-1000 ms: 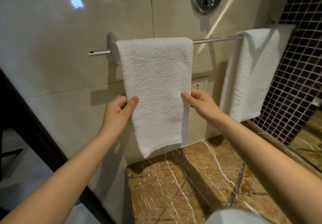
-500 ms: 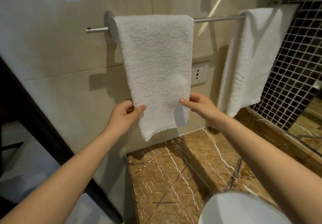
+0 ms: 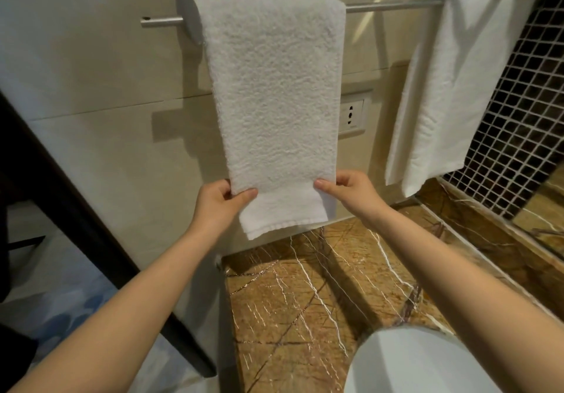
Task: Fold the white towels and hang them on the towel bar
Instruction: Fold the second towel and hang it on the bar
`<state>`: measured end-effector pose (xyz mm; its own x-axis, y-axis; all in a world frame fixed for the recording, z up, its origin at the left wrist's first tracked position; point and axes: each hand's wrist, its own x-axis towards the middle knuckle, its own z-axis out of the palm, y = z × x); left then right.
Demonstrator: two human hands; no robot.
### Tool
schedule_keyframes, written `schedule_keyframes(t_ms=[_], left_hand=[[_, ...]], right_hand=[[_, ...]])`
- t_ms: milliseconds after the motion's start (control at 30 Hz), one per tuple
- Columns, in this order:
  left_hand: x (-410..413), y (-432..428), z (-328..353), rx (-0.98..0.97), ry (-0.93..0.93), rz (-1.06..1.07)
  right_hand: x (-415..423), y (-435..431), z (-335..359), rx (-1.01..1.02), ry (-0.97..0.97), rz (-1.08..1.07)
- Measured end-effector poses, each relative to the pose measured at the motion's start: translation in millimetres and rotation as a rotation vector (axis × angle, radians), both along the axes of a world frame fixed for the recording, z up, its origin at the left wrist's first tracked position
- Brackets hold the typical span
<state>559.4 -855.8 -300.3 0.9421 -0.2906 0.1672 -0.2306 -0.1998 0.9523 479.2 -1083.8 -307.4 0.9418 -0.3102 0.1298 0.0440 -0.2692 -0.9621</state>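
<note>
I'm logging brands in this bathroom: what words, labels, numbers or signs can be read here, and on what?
None legible. The held towel, the second towel, the towel bar and the wall socket show no print, tag or logo; the socket has only plug holes.

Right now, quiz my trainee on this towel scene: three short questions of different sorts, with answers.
1. True or false: the left hand and right hand both pinch the left towel near its bottom.
2. How many towels hang on the bar? A one, B two, C three.
3. Fill in: the wall fitting between the towels is a ___.
Key: 1 true; 2 B; 3 socket.
</note>
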Motion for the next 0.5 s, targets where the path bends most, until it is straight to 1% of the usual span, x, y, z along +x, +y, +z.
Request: schedule_keyframes(t_ms=[133, 300, 500], left_hand=[[-2.3, 1.5, -5.6, 0.023, 0.036, -0.044], [-3.3, 3.9, -19.6, 0.066, 0.067, -0.054], [-3.1, 5.3, -30.4, 0.079, 0.059, -0.064]], right_hand=[[-5.5, -3.5, -5.2, 0.079, 0.043, 0.019], [-9.0, -5.8, -17.6, 0.075, 0.092, 0.021], [-7.6, -5.5, -24.2, 0.066, 0.126, 0.016]])
